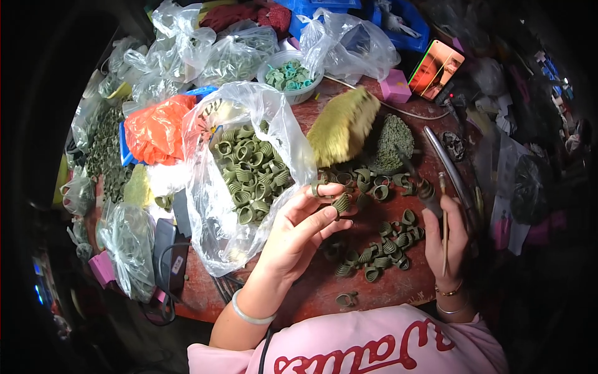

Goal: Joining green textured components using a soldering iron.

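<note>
My left hand (299,227) pinches one green ribbed ring (341,202) between thumb and fingertips, lifted just above the red table (398,290) and right beside the open clear bag (249,181) full of the same rings. My right hand (447,240) is closed around a thin wooden stick (444,234), held upright near the loose pile of rings (380,249) lying between my two hands, with a yellow brush (342,124) farther up the table

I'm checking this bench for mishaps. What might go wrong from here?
The left hand pinches one small green ring at its fingertips only, so it might slip into the loose rings on the table and get lost. The thin stick in the right hand hangs close above them and may scatter them.
</note>
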`<state>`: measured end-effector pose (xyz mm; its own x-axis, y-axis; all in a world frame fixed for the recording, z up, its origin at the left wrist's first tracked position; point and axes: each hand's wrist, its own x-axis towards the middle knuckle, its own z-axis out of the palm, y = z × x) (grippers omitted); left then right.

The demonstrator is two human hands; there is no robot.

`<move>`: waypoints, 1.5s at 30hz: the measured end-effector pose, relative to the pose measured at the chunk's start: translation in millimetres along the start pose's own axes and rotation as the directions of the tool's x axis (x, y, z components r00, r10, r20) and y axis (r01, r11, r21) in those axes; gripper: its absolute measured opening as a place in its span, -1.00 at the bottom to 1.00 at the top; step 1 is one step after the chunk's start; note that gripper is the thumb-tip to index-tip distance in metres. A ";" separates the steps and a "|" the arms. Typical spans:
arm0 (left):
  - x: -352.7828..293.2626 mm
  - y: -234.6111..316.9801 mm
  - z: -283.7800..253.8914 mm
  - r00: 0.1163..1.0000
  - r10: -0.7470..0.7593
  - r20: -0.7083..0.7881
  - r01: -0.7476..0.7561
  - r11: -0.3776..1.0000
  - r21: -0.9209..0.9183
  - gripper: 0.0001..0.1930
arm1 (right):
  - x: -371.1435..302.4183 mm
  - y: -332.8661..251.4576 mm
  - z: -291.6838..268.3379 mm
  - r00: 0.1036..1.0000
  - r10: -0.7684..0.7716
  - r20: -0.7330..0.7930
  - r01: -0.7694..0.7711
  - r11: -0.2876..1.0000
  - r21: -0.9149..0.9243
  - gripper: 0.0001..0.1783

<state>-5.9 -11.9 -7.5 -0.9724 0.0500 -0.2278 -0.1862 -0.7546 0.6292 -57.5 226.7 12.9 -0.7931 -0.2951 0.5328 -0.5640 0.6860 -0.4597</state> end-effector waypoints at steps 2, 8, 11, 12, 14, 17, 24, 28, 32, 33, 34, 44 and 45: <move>0.2 0.4 0.5 1.000 0.003 0.004 -0.003 1.000 0.015 -0.64 | -3.4 -3.5 -1.0 0.995 -0.019 0.102 0.008 0.995 0.104 -0.74; -0.3 0.7 6.4 1.000 0.016 0.003 -0.016 0.997 0.082 -0.63 | -1.2 -9.4 -1.0 0.974 -0.108 0.198 0.053 0.963 0.264 -0.72; 0.0 -2.5 2.2 0.999 0.031 0.019 -0.032 0.993 0.112 -0.63 | -0.4 -7.2 -0.1 0.980 -0.091 0.176 0.042 0.963 0.265 -0.72; 0.1 -4.1 -0.5 0.998 0.044 0.050 -0.049 0.992 0.120 -0.65 | -0.2 -6.7 -0.7 0.981 -0.077 0.177 0.029 0.965 0.259 -0.73; 0.0 -5.4 -3.1 0.998 0.043 0.051 -0.050 0.990 0.131 -0.66 | -0.4 -5.3 -0.5 0.982 -0.078 0.174 0.030 0.964 0.265 -0.73; 0.3 -6.5 -2.6 0.997 0.053 0.054 -0.060 0.988 0.140 -0.68 | -0.8 -3.7 0.5 0.984 -0.078 0.162 0.032 0.962 0.271 -0.73; -0.7 -10.4 -7.2 0.987 0.155 0.042 -0.160 0.954 0.254 -0.66 | 0.6 -4.5 -1.1 0.986 -0.069 0.150 0.028 0.966 0.256 -0.73; -0.8 -9.3 -1.6 0.981 0.187 0.050 -0.193 0.946 0.261 -0.64 | -0.7 -2.9 -3.8 0.985 -0.077 0.156 0.037 0.969 0.244 -0.72; -2.6 -10.2 -2.2 0.983 0.178 0.045 -0.183 0.964 0.190 -0.65 | -1.7 -2.0 -3.1 0.986 -0.106 0.128 0.070 0.964 0.258 -0.70; -2.5 -10.2 -2.2 0.983 0.179 0.040 -0.183 0.965 0.185 -0.65 | -1.4 -2.1 -3.0 0.986 -0.108 0.127 0.073 0.965 0.252 -0.70; -2.7 -10.3 -3.9 0.983 0.178 0.039 -0.182 0.966 0.183 -0.65 | -1.4 -2.2 -3.0 0.986 -0.107 0.130 0.072 0.965 0.251 -0.70; 0.6 -5.3 -1.2 0.991 0.102 0.090 -0.113 0.985 0.127 -0.69 | 0.5 3.1 -4.1 0.986 -0.072 0.148 0.034 0.970 0.242 -0.70; 0.2 -6.2 -2.9 0.992 0.108 0.062 -0.116 0.982 0.151 -0.69 | 0.9 2.2 -3.5 0.982 -0.083 0.167 0.039 0.967 0.253 -0.70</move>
<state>-4.5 -9.1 -13.6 -0.9936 0.0085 -0.1124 -0.0911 -0.6478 0.7564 -58.6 230.3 14.9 -0.7706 -0.4580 0.4432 -0.6343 0.4832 -0.6035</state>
